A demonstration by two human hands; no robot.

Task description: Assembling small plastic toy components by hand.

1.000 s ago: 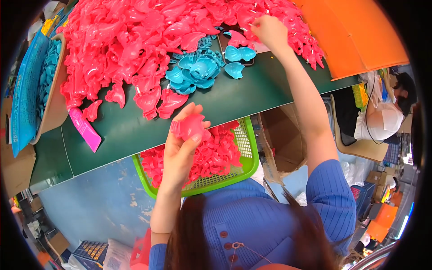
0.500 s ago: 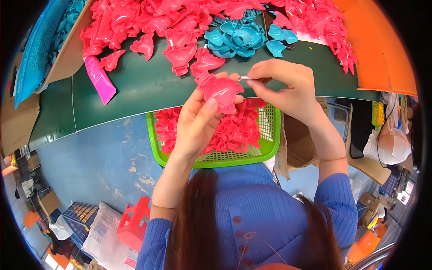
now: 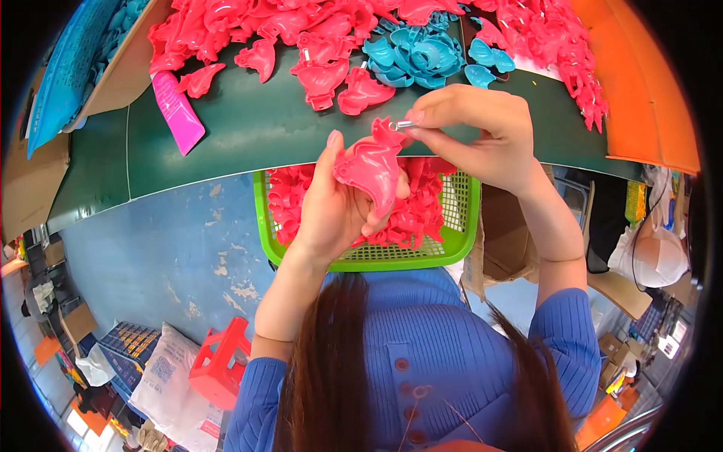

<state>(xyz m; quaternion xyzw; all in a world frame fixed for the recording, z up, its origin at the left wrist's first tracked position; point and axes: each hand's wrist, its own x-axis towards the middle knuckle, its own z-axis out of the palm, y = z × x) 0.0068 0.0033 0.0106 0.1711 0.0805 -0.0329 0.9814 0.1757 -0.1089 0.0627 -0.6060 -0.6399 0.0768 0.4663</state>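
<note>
My left hand (image 3: 331, 200) is closed round a glossy pinkish-red plastic shell piece (image 3: 372, 167), held over the table's near edge with its narrow end up. Between the thumb and fingers of my right hand (image 3: 478, 132) is a small silvery metal spring (image 3: 402, 124) with a looped end. That loop is right at the shell piece's narrow top; whether it is hooked on there I cannot tell. Beneath both hands stands a green basket (image 3: 369, 264) of small red plastic parts (image 3: 410, 226).
On the dark green table (image 3: 248, 128) lie heaped red shell pieces (image 3: 331, 30), a pile of teal pieces (image 3: 418, 56) and a magenta tube (image 3: 178, 113). An orange sheet (image 3: 640, 90) borders the right; a cardboard box (image 3: 124, 68) stands left. A red stool (image 3: 220, 363) is at lower left.
My left hand has turned the shell piece so its narrow end points up toward my right hand. The spring's loop has come to that end. The whole view has shifted slightly.
</note>
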